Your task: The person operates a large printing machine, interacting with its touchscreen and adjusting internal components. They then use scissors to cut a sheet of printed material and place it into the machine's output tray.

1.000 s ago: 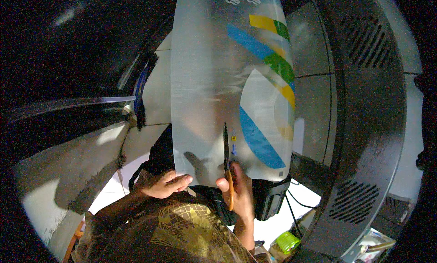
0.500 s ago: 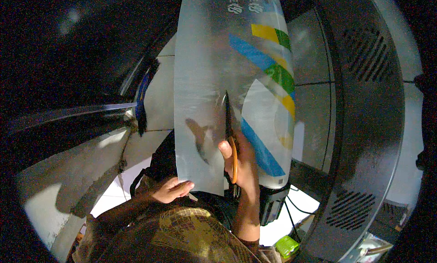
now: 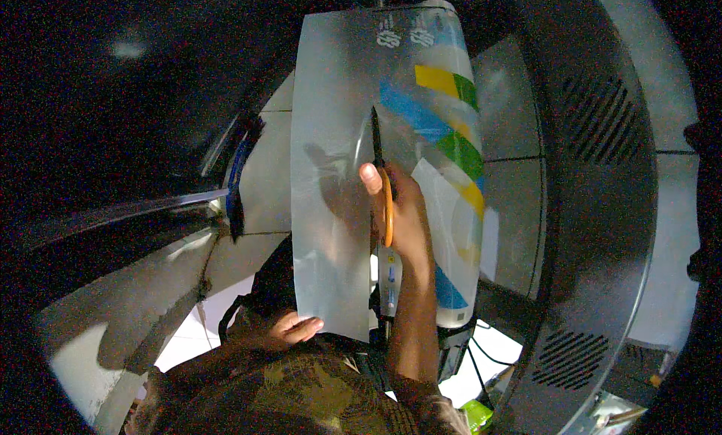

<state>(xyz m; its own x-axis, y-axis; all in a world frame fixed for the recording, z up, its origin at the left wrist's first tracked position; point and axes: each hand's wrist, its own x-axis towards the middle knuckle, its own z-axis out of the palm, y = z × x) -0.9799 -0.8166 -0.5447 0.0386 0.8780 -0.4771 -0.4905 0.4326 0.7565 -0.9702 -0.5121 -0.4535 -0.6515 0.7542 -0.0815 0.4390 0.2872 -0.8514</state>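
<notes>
A long sheet of translucent plastic point(image 3: 331, 96), printed with blue, yellow and green bands on its right part, stretches away in front of me. My right hand point(image 3: 406, 209) grips a pair of scissors point(image 3: 388, 209) with an orange handle and dark blades. The blades point away from me and lie in the sheet, at the far end of a long cut from its near edge. At the near left corner, my left hand point(image 3: 297, 328) has its fingers closed on the sheet's edge. Its thumb is hidden.
A large dark panel with slotted vents point(image 3: 564, 209) stands along the right. A black surface point(image 3: 113, 119) fills the upper left, with a blue-edged brush-like thing point(image 3: 238, 183) near it. Tiled floor point(image 3: 267, 171) shows between. A bright green thing point(image 3: 477, 416) lies at the lower right.
My right hand and the scissors have moved farther away along the sheet, lengthening the cut. The left hand stays at the near corner, its thumb now out of sight.
</notes>
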